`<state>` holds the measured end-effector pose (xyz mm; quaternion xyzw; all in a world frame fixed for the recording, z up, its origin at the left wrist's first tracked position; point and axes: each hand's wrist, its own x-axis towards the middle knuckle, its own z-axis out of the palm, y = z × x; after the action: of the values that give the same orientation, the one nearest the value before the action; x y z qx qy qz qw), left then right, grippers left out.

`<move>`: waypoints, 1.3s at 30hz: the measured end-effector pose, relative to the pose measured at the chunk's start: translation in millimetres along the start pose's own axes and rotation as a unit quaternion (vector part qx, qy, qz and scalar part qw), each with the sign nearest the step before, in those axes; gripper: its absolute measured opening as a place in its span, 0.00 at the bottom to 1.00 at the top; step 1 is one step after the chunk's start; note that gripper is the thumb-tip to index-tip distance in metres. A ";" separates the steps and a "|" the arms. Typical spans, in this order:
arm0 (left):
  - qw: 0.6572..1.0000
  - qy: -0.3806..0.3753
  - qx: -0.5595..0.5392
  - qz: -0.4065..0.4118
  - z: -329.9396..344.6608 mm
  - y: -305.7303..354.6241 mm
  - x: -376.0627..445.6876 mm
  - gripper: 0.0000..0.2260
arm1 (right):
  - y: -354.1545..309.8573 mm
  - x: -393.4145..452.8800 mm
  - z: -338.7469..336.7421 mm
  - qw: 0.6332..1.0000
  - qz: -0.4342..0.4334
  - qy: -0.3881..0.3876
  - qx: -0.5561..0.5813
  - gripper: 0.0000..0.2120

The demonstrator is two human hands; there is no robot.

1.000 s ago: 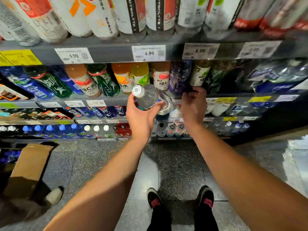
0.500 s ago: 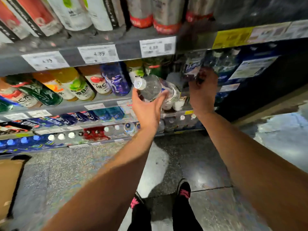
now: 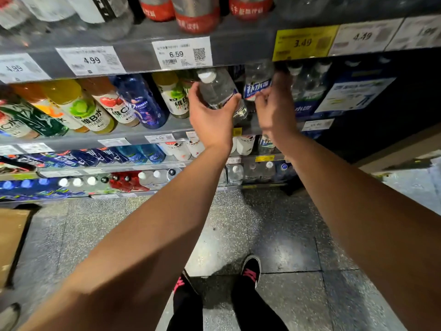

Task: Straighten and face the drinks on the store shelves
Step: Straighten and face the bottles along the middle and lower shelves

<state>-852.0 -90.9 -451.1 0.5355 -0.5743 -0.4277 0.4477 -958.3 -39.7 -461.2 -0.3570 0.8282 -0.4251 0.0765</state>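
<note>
My left hand [image 3: 211, 118] grips a clear bottle with a white cap [image 3: 216, 88], held tilted in front of the middle shelf [image 3: 133, 136]. My right hand [image 3: 274, 108] is just to its right, fingers curled around the lower part of a clear bottle with a blue-and-white label [image 3: 256, 86] that stands on the same shelf. Further clear bottles with white caps [image 3: 307, 77] stand to the right of it. To the left stand a dark blue bottle [image 3: 140, 101] and vitamin drinks with white labels [image 3: 174, 96].
Above runs a shelf edge with price tags [image 3: 182, 53] and a yellow tag [image 3: 304, 43]. Lower shelves [image 3: 152, 168] hold several more bottles. A cardboard box [image 3: 12, 237] stands on the grey tiled floor at left. My feet [image 3: 248, 273] are below.
The view has shifted right along the shelf. My left hand has lifted the clear bottle higher and nearer the shelf. My right hand has moved from the dark bottles to the blue-labelled clear bottle.
</note>
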 end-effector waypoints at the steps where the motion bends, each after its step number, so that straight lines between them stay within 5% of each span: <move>1: 1.000 0.007 0.018 0.015 3.4 0.4 0.9 0.38 | 2.1 1.3 0.1 1.000 -0.001 -0.006 -0.002 0.29; 8: 0.989 -0.029 0.114 0.090 23.1 4.3 6.5 0.25 | 12.4 10.3 2.9 1.000 -0.002 -0.007 -0.015 0.16; 16: 0.985 -0.025 0.146 0.084 30.5 3.3 10.6 0.26 | 12.1 7.6 -4.2 1.000 -0.005 -0.011 -0.006 0.13; 22: 0.990 -0.036 0.092 0.099 13.2 -8.7 6.8 0.25 | -4.7 -12.7 -2.6 0.997 -0.025 0.063 0.031 0.23; 25: 0.991 -0.049 0.075 0.099 -12.6 -23.6 10.1 0.22 | -22.4 -27.6 5.6 0.992 -0.040 0.095 0.077 0.17; 32: 0.993 -0.007 0.094 0.073 -81.2 -44.7 43.7 0.18 | -76.4 -44.2 47.8 0.993 -0.039 0.059 0.098 0.16; 39: 0.987 -0.036 0.114 0.102 -118.5 -41.3 80.8 0.20 | -109.8 -29.0 84.9 0.997 0.037 0.027 0.057 0.29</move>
<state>-729.3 -175.4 -459.1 0.5058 -0.6870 -0.3300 0.4040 -842.7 -117.9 -436.2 -0.3093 0.8169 -0.4785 0.0900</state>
